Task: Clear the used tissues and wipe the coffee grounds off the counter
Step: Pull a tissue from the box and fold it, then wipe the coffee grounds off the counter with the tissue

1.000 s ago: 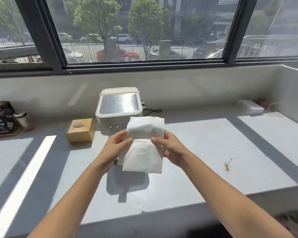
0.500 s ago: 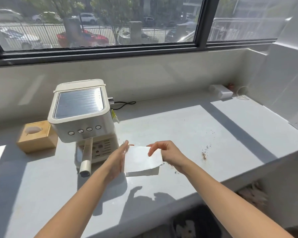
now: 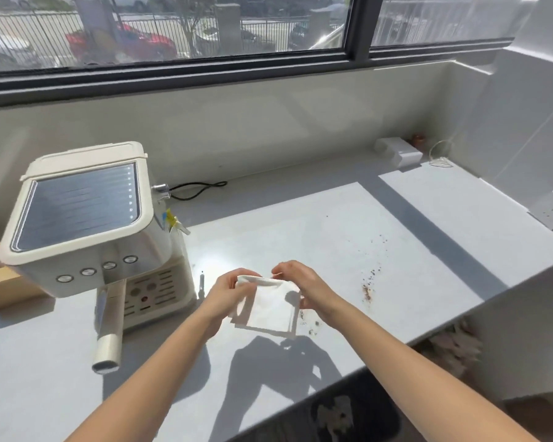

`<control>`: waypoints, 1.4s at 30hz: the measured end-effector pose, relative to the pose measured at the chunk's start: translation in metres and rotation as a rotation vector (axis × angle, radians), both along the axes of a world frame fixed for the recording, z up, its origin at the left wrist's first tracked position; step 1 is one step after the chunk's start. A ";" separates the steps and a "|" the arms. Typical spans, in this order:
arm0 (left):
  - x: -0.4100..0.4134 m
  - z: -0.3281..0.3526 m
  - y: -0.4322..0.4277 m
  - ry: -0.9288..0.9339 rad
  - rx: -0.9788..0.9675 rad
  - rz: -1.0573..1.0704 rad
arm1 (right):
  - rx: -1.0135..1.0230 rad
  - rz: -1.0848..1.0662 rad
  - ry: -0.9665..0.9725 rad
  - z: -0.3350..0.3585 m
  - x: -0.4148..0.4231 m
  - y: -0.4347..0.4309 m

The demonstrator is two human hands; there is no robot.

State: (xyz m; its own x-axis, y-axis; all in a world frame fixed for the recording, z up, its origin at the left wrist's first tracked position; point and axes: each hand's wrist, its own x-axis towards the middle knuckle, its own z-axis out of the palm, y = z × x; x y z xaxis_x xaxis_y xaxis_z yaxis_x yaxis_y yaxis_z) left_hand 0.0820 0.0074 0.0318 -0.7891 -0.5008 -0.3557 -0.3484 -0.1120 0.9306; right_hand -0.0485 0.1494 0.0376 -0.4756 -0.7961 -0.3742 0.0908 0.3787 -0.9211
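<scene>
A folded white tissue [image 3: 270, 309] hangs just above the pale grey counter [image 3: 300, 231], in front of me. My left hand [image 3: 227, 291] pinches its top left corner and my right hand [image 3: 304, 287] grips its top right edge. Brown coffee grounds [image 3: 367, 290] lie scattered on the counter to the right of my hands, with a thin trail running back toward the wall. A few more grounds [image 3: 310, 322] sit right under the tissue's lower right corner.
A cream coffee machine [image 3: 90, 231] stands at the left, its portafilter handle [image 3: 107, 333] sticking out toward me. A wooden tissue box [image 3: 0, 282] sits behind it. A dark bin [image 3: 339, 416] with crumpled tissues is below the counter edge. A white adapter [image 3: 398, 152] lies at the back right.
The view has swung down and to the right. Both hands lowered the tissue from chest height to just above the counter and folded it smaller.
</scene>
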 end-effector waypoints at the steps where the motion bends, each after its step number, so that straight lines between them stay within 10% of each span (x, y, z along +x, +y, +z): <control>1: -0.006 0.000 0.002 0.004 -0.013 0.010 | 0.025 0.015 0.076 -0.002 -0.008 0.001; 17: 0.002 -0.021 0.086 -0.024 0.283 0.036 | -0.063 0.406 0.326 -0.032 -0.023 0.006; 25: -0.007 -0.029 0.092 0.010 0.102 0.375 | -0.135 0.250 0.538 -0.046 -0.032 0.008; 30: 0.011 -0.045 0.066 -0.117 -0.416 0.728 | -0.095 -0.003 0.776 -0.069 -0.085 0.049; 42: 0.032 -0.122 0.086 -0.656 -0.737 0.211 | 0.567 -0.280 0.930 -0.124 -0.219 0.181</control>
